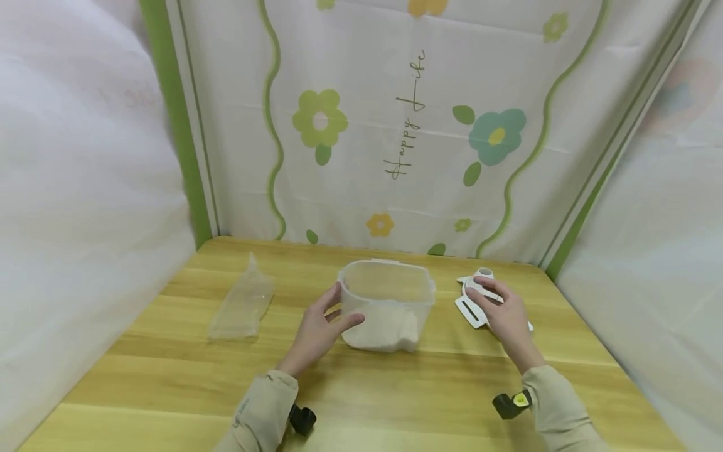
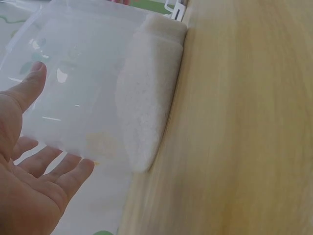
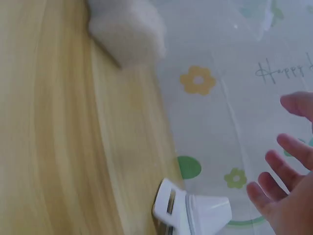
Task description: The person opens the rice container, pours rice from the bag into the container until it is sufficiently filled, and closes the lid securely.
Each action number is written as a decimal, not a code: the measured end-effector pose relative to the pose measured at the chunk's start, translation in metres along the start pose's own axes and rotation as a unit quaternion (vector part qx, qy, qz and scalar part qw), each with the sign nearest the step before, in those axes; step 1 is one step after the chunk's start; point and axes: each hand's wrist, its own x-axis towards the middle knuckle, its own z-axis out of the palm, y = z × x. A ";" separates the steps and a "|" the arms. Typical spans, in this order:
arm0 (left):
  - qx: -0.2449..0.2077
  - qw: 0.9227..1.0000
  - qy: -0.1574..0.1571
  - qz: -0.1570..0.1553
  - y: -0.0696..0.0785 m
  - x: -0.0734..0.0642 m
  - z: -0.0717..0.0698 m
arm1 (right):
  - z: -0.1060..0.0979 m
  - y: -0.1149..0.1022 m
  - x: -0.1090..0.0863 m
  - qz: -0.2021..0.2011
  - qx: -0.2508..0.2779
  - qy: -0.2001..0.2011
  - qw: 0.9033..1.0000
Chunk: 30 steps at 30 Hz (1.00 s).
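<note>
A clear plastic container (image 1: 390,282) stands on the table with its top uncovered. White, grain-like contents (image 2: 151,93) fill its lower part. My left hand (image 1: 319,329) is at the container's left side, the thumb extended across the front and the fingers spread along the side wall. Over to the right lies a white plastic piece (image 1: 470,312) with a slot and a short round spout (image 3: 211,214). My right hand (image 1: 507,319) hovers over this piece, fingers loosely bent and apart from it in the right wrist view. From above, the hand hides part of the piece.
An emptied-looking clear plastic bag (image 1: 243,307) sits on the wooden table (image 1: 169,358) to the left. White flower-printed curtains (image 1: 361,176) enclose the back and both sides. Black wrist cameras (image 1: 302,419) hang below both sleeves.
</note>
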 end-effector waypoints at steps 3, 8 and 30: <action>0.004 1.000 0.001 0.000 0.000 0.001 0.000 | -0.006 0.008 0.005 -0.017 -0.043 0.039 0.998; 0.009 1.000 0.000 0.001 0.000 0.002 0.000 | -0.020 0.022 0.014 -0.033 -0.088 0.072 0.993; 0.008 1.000 -0.001 -0.009 0.000 0.001 -0.001 | -0.054 0.059 0.024 0.022 -0.141 0.071 0.987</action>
